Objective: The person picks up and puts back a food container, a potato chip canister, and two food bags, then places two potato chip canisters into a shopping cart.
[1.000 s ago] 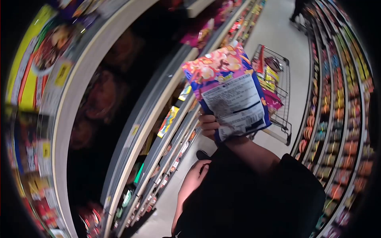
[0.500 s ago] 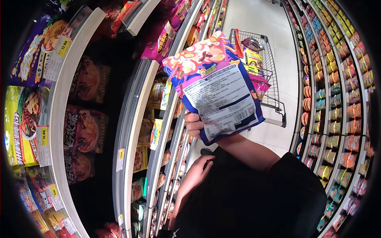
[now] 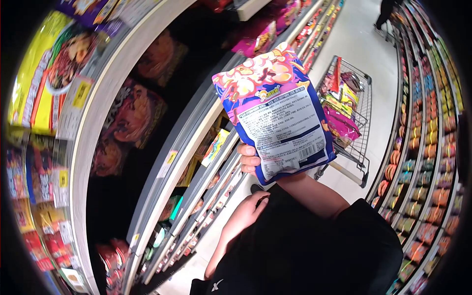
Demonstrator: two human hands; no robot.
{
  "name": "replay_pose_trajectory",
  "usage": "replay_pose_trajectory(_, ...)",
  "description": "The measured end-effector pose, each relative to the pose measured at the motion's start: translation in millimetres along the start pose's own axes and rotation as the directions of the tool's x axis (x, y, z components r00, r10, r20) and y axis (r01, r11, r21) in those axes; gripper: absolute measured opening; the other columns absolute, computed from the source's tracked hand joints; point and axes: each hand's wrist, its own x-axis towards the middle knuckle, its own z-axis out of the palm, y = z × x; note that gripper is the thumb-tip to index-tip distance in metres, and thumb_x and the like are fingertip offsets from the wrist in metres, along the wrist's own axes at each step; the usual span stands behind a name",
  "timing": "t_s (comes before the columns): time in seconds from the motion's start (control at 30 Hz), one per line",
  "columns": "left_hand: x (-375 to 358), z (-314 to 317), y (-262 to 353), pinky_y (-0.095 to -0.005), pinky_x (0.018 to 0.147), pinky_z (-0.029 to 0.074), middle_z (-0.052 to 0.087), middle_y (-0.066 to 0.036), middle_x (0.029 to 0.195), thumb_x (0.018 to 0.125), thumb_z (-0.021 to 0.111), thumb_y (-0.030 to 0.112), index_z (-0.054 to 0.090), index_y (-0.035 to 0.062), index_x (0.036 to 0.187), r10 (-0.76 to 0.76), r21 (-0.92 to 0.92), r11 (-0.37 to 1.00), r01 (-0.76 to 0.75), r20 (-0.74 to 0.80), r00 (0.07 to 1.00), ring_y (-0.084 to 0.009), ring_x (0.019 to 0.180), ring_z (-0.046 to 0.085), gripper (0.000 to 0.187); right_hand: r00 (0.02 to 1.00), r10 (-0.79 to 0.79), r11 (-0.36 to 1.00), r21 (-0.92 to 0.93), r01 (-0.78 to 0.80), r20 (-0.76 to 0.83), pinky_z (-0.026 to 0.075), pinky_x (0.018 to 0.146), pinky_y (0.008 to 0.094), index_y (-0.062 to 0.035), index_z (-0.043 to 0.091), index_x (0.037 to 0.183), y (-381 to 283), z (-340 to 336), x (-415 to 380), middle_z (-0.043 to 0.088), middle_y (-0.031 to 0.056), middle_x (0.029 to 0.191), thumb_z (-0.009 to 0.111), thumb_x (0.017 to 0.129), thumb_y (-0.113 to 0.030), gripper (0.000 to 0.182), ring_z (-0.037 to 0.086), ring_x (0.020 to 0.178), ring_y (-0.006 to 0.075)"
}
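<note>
My right hand [image 3: 250,158] is closed on a large blue, purple and pink bag of instant noodles [image 3: 275,105], held upright before me. Its back faces me, with a white panel of small print and a barcode at the lower right. Fingertips show at the bag's lower left edge; the rest of that hand is behind it. Low beside my dark shirt hangs my left hand [image 3: 248,209], fingers loosely bent and partly hidden, with nothing visible in it.
A wire shopping cart [image 3: 361,113] holding several bright bags stands in the aisle beyond. Shelves [image 3: 120,64] of bagged noodles with price tags rise close on the left. More packed shelves [image 3: 427,132] line the right. A person [image 3: 386,14] is far up the aisle.
My view has turned, so the left shelves look nearer and the cart sits further right and lower. The bag stays in my right hand. A person has come into view at the top.
</note>
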Motion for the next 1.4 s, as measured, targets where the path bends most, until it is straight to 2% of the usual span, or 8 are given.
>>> replay_pose_trajectory(0.47, -41, -5, 6, -0.0458, 0.094, 0.054, 0.073, -0.025, 0.111, 0.112, 0.053, 0.029, 0.068, 0.0010, 0.122, -0.231, 0.001, 0.972, 0.234, -0.143, 0.962, -0.0432, 0.104, 0.069, 0.033, 0.941, 0.337, 0.941, 0.037, -0.336, -0.038, 0.047, 0.088, 0.0403, -0.0061, 0.059, 0.126, 52, 1, 73, 0.060, 0.0087, 0.108, 0.064, 0.100, -0.053, 0.053, 0.060, 0.092, 0.0230)
replay_pose_trajectory(0.57, -50, 7, -14, -0.0462, 0.093, 0.054, 0.072, -0.024, 0.109, 0.111, 0.054, 0.027, 0.068, 0.0008, 0.120, -0.117, -0.043, 0.993, 0.109, -0.276, 0.954, -0.0431, 0.103, 0.069, 0.031, 0.948, 0.154, 0.953, -0.213, -0.218, -0.279, 0.049, 0.091, 0.0439, -0.0066, 0.060, 0.134, 62, 6, 79, 0.061, 0.0165, 0.115, 0.061, 0.100, -0.058, 0.062, 0.062, 0.099, 0.0302)
replay_pose_trajectory(0.7, -59, 17, -24, -0.0482, 0.094, 0.053, 0.071, -0.022, 0.110, 0.109, 0.054, 0.027, 0.067, 0.0008, 0.117, -0.114, -0.092, 0.992, 0.085, -0.374, 0.920, -0.0420, 0.106, 0.068, 0.030, 0.874, 0.131, 0.744, -0.536, -0.399, -0.468, 0.060, 0.082, 0.0444, -0.0028, 0.056, 0.142, 36, 0, 94, 0.069, 0.0218, 0.118, 0.058, 0.105, -0.052, 0.062, 0.071, 0.095, 0.0350)
replay_pose_trajectory(0.83, -62, 22, -38, -0.0502, 0.099, 0.053, 0.071, -0.022, 0.114, 0.110, 0.049, 0.031, 0.067, 0.0044, 0.120, -0.160, -0.149, 0.983, 0.111, -0.377, 0.912, -0.0422, 0.109, 0.068, 0.034, 0.771, -0.563, 0.203, -0.954, -0.220, -0.298, 0.060, 0.084, 0.0366, -0.0043, 0.057, 0.133, 68, 38, 130, 0.068, 0.0154, 0.112, 0.048, 0.115, -0.032, 0.034, 0.069, 0.095, 0.0208)
replay_pose_trajectory(0.97, -72, 11, -31, -0.0487, 0.098, 0.055, 0.073, -0.017, 0.115, 0.108, 0.052, 0.029, 0.067, 0.0065, 0.119, -0.131, -0.166, 0.983, 0.074, -0.372, 0.919, -0.0398, 0.108, 0.071, 0.029, 0.924, -0.340, -0.039, -0.979, -0.202, -0.177, 0.056, 0.083, 0.0304, -0.0092, 0.045, 0.097, 67, 35, 172, 0.062, 0.0038, 0.103, 0.049, 0.116, -0.021, 0.023, 0.062, 0.099, 0.0072)
replay_pose_trajectory(1.1, -73, 25, -46, -0.0448, 0.092, 0.058, 0.075, -0.014, 0.112, 0.106, 0.057, 0.025, 0.066, 0.0083, 0.120, -0.014, -0.111, 0.992, -0.059, -0.566, 0.824, -0.0358, 0.104, 0.073, 0.023, 0.911, -0.385, -0.042, -0.983, -0.176, -0.147, 0.052, 0.089, 0.0297, -0.0023, 0.054, 0.109, 120, 32, 211, 0.064, 0.0064, 0.106, 0.055, 0.112, -0.012, 0.010, 0.061, 0.095, 0.0122)
replay_pose_trajectory(1.33, -86, 23, -67, -0.0456, 0.091, 0.057, 0.074, -0.015, 0.111, 0.108, 0.056, 0.026, 0.063, 0.0099, 0.125, -0.037, -0.162, 0.985, -0.053, -0.503, 0.863, -0.0364, 0.104, 0.072, 0.025, 0.947, -0.321, -0.152, -0.987, -0.052, 0.000, 0.042, 0.114, 0.0341, -0.0011, 0.050, 0.155, 172, -26, 254, 0.057, 0.0113, 0.152, 0.057, 0.108, -0.004, 0.048, 0.056, 0.134, 0.0212)
replay_pose_trajectory(1.4, -90, 22, -74, -0.0460, 0.092, 0.057, 0.074, -0.016, 0.112, 0.108, 0.056, 0.026, 0.061, 0.0097, 0.127, -0.003, -0.135, 0.988, -0.077, -0.513, 0.858, -0.0377, 0.105, 0.072, 0.026, 0.919, -0.392, 0.068, -0.997, -0.020, -0.046, 0.043, 0.112, 0.0341, -0.0026, 0.049, 0.155, 191, -31, 265, 0.057, 0.0097, 0.151, 0.059, 0.108, -0.008, 0.048, 0.056, 0.132, 0.0194)
